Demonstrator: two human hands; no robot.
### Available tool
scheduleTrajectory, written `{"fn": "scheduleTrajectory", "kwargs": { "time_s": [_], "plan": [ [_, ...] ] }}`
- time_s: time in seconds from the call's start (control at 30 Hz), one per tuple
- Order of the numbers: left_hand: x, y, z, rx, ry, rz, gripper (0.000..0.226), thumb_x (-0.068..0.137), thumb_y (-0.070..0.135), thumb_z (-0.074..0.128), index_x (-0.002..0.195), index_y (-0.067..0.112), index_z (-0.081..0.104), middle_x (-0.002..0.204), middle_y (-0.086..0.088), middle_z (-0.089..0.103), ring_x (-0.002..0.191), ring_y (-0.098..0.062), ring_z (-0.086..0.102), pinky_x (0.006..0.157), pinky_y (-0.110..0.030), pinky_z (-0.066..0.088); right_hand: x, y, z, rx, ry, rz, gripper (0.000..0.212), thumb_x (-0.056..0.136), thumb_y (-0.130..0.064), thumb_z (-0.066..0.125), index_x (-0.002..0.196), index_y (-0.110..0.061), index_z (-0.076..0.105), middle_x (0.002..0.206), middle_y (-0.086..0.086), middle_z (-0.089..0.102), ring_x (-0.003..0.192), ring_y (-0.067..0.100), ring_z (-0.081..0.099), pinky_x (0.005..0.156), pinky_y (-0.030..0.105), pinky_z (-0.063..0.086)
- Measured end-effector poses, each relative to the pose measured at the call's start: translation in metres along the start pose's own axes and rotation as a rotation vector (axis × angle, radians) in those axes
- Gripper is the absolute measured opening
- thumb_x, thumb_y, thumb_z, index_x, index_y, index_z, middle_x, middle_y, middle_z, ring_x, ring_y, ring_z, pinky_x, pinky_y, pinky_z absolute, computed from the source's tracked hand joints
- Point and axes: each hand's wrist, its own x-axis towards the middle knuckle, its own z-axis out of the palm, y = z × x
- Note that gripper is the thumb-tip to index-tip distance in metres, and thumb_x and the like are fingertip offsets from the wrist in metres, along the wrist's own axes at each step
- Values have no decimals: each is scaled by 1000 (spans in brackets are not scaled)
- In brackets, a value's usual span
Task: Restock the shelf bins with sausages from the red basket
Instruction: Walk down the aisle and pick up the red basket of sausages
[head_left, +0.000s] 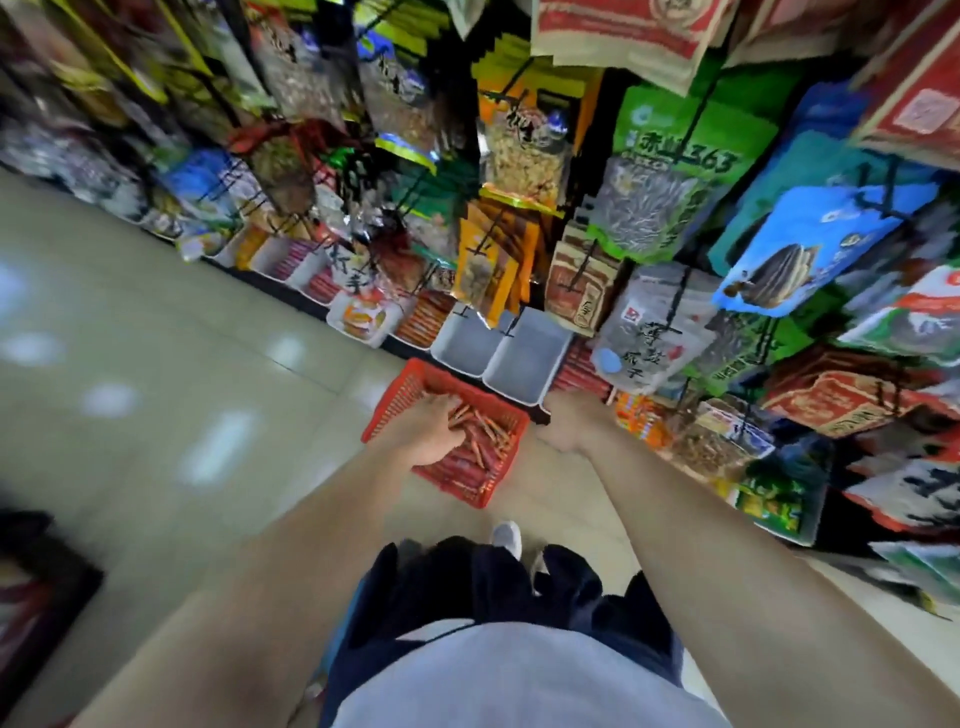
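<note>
Floor (156, 338) fills the left half. Shelf wall of hanging snack bags (644, 208) fills the right, with a row of bins along the shelf's bottom edge.

Red basket (395, 396) sits on the floor, its far corner just beside the bin row. It is well loaded with sausages (483, 441).

Progress: we judge it early to mid. Stocked bins (413, 341) further left along the bottom edge already show red sticks. 1 empty white bin (467, 340) and a second empty bin (524, 358) sit directly behind the basket with bare bottoms, so at least 2 bins are left to fill. Bins past the right hand are hidden by bags.

Both arms reach forward and down.

Left hand (426, 427) is inside the basket near its left wall, palm down. Its fingers (453, 411) curl into the pile round a few sausages. It looks like a grab, nothing lifted yet.

Right hand (566, 421) hangs off the basket's right corner, below the second empty bin. We see only its back, fingers hidden, so we cannot tell if it is open or holds anything.
</note>
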Motion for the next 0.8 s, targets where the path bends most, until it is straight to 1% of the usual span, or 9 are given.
{"fn": "scheduleTrajectory", "kwargs": {
  "time_s": [0.13, 0.2, 0.27, 0.33, 0.43, 0.5, 0.6, 0.7, 0.8],
  "plan": [
    [-9, -28, 1, -31, -10, -53, 51, 91, 42, 59, 136, 17, 52, 130, -11, 59, 110, -32, 62, 85, -37, 49, 2, -18, 1, -8, -26, -25, 53, 70, -52, 47, 108, -20, 65, 113, 11, 66, 101, 34, 62, 82, 38, 54],
    [-3, -42, -1, -21, -29, -64, 48, 92, 42, 57, 131, 14, 52, 127, -12, 59, 110, -33, 60, 80, -35, 45, 2, -31, 0, -6, -36, -37, 57, 71, -53, 45, 110, -17, 63, 114, 14, 63, 104, 35, 60, 81, 38, 52],
    [6, -56, -4, -8, -43, -71, 46, 93, 41, 56, 131, 15, 52, 127, -11, 57, 112, -32, 59, 84, -36, 46, 9, -44, 1, -2, -27, -41, 63, 74, -57, 44, 118, -16, 62, 120, 15, 61, 110, 36, 58, 85, 40, 51],
    [19, -71, -7, 18, -57, -46, 44, 93, 42, 56, 129, 16, 52, 127, -11, 57, 111, -31, 59, 89, -39, 49, 24, -56, 5, 3, -25, -17, 57, 83, -56, 50, 124, -18, 60, 125, 13, 60, 114, 35, 56, 87, 40, 50],
    [49, -94, -14, 49, -79, 12, 49, 94, 42, 56, 135, 17, 47, 129, -11, 55, 113, -31, 59, 93, -41, 49, 52, -74, 19, 38, -10, 13, 46, 89, -52, 52, 115, -15, 62, 118, 13, 62, 107, 33, 58, 83, 37, 50],
    [76, -114, -18, 65, -98, 59, 51, 93, 42, 55, 137, 20, 46, 129, -10, 55, 111, -31, 60, 90, -40, 50, 75, -89, 33, 89, -6, 59, 45, 90, -49, 53, 115, -12, 60, 118, 13, 60, 108, 34, 57, 87, 40, 51],
    [135, -155, -14, 157, -145, 133, 50, 91, 45, 55, 134, 21, 49, 129, -10, 56, 110, -32, 61, 89, -41, 50, 126, -114, 66, 168, -5, 139, 48, 88, -51, 55, 117, -13, 59, 119, 12, 59, 109, 35, 57, 89, 42, 52],
    [201, -203, 13, 211, -169, 204, 49, 90, 47, 55, 132, 22, 48, 128, -10, 57, 109, -32, 61, 92, -44, 51, 204, -130, 128, 228, 33, 211, 54, 76, -64, 57, 112, -24, 63, 113, 6, 66, 105, 33, 63, 83, 40, 55],
    [269, -250, 63, 241, -174, 213, 52, 92, 47, 56, 136, 21, 44, 130, -11, 54, 114, -34, 58, 94, -46, 49, 288, -138, 203, 259, 7, 215, 46, 70, -63, 60, 94, -24, 54, 104, 0, 67, 100, 30, 65, 80, 40, 55]
  ]
}}
